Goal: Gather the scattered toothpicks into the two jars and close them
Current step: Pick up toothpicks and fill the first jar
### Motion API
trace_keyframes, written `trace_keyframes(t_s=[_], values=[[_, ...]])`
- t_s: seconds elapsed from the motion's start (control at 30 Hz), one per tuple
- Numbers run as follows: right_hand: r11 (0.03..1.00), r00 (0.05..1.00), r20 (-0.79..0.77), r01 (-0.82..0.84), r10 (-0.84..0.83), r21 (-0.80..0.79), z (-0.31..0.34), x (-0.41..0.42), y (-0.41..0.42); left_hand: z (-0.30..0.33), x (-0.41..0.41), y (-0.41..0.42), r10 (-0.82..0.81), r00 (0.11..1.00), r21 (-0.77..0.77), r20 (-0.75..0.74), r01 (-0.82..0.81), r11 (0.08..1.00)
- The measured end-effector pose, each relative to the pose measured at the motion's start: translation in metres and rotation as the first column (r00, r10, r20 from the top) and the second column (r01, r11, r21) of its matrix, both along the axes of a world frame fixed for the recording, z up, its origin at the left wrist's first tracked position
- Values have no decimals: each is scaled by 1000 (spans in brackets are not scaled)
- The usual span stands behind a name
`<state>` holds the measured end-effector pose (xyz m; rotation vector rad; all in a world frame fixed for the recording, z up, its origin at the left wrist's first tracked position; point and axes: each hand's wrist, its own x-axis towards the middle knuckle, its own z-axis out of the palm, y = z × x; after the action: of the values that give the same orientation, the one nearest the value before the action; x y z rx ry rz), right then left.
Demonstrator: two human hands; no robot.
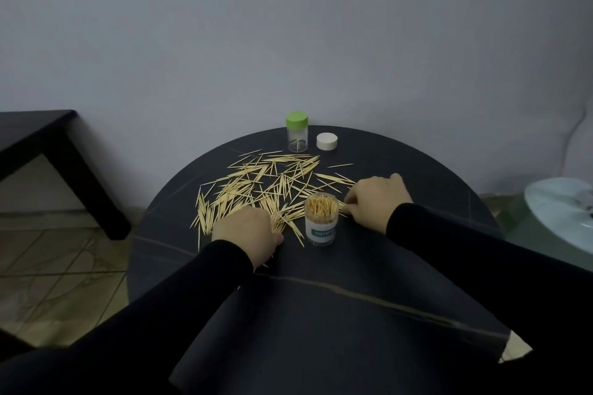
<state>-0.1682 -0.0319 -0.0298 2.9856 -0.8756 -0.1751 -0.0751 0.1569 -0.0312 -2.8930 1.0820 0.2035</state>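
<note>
Reaching across a round dark table (321, 298) w/ thin pale veins, a person in black sleeves works both hands in a spread of scattered pale wooden toothpicks (269, 183). Left hand (245, 231) lies palm-down on the near-left edge of the pile, fingers bent over a clump of sticks; whether they actually grip any cannot be told from this angle. Right hand (377, 197) rests at the pile's right edge, fingers curled, tips pinching a few toothpicks just beside the open jar.

Between the hands stands a clear plastic jar with a white label (321, 221), upright, lid off, packed full of toothpicks standing on end. Its round white lid (327, 141) lies flat near the table's far edge. Just left of that lid stands a second clear jar with a green cap (297, 131), upright, cap on, holding only a few sticks.

Most toothpicks lie loose on the tabletop btwn the far jar and the hands.

Left bkgd: dark square-legged side table (64, 151) on tiled floor (57, 282). Right edge: pale round object (561, 212), unclear.
</note>
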Motion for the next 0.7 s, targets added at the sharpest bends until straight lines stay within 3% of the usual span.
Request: trace_keyframes(t_s=[0.3, 0.7], values=[[991, 989, 50, -136, 137, -18, -5, 0, 11, 4, 16, -11, -81, 995, -1, 53, 82, 997], [988, 987, 84, -141, 136, 65, -1, 9, 0, 4, 28, -18, -252, 956, -11, 149, 256, 967]])
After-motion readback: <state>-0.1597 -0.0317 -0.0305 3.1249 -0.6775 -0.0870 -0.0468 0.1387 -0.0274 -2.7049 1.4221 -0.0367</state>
